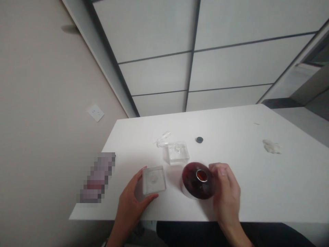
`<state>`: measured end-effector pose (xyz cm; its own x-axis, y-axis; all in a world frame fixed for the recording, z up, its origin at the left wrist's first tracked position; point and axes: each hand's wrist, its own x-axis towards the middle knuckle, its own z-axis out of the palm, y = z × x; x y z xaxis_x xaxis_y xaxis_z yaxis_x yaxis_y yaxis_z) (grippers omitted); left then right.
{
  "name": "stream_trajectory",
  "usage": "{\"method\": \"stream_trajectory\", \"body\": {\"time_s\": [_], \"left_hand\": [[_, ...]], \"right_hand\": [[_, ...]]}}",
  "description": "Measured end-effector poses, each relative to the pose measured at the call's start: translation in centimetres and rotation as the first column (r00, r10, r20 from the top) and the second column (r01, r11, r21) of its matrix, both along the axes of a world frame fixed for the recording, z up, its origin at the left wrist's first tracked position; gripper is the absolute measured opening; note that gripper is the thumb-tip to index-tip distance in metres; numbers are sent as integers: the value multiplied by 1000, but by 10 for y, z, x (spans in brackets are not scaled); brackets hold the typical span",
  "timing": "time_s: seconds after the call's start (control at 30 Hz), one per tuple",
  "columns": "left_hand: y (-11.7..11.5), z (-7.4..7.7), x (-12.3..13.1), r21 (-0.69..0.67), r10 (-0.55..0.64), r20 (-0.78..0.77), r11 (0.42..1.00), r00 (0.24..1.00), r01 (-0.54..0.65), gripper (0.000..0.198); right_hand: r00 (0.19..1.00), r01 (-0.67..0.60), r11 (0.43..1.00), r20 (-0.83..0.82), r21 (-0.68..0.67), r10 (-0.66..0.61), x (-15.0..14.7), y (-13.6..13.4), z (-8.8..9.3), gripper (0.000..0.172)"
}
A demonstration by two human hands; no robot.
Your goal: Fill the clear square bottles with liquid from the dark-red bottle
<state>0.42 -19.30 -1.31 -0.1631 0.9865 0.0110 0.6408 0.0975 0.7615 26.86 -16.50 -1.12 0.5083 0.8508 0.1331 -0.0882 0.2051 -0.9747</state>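
My left hand (133, 195) is curled around a clear square plastic box (154, 180), thumb at its near side and fingers at its far left corner. To its right, my right hand (226, 192) grips the right side of a round vessel (191, 178) with a glossy dark red top and a pale lower body. A silver ring with an amber centre sits in that top. The vessel leans a little, and my palm hides its right side. Just beyond both hands a second clear square box (178, 152) rests on the table, a small clear piece on top.
Small clear tubes (163, 140) lie behind the second box on the white table (231, 133). A small dark disc (199, 140) is to their right. Crumpled whitish material (271, 146) lies at the far right. A blurred-out pinkish item (96, 180) is by the left edge.
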Motion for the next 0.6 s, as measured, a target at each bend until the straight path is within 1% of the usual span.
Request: {"method": "stream_trajectory", "body": {"time_s": [0.1,0.2,0.3,0.4,0.5,0.6], "left_hand": [[-1,6,2,-28,9,15,1000,1000,-9,73],[-3,12,4,-27,12,11,1000,1000,-11,71],[-7,18,3,-9,-18,0,1000,1000,18,69],[-13,23,-1,22,-63,-19,998,998,63,68],[-17,28,-7,99,-92,-62,990,994,98,72],[-17,40,-11,175,-146,-128,970,981,167,75]], "right_hand": [[997,-53,996,50,-67,57,-10,-1,2,42],[990,-99,992,96,-84,107,-15,-3,2,41],[986,-126,990,101,-61,132,-16,-6,-1,41],[985,-160,987,56,-32,161,-18,-8,-6,41],[983,-179,984,27,-4,179,-20,-9,-12,41],[983,-182,982,45,53,180,-20,-11,-16,42]]}}
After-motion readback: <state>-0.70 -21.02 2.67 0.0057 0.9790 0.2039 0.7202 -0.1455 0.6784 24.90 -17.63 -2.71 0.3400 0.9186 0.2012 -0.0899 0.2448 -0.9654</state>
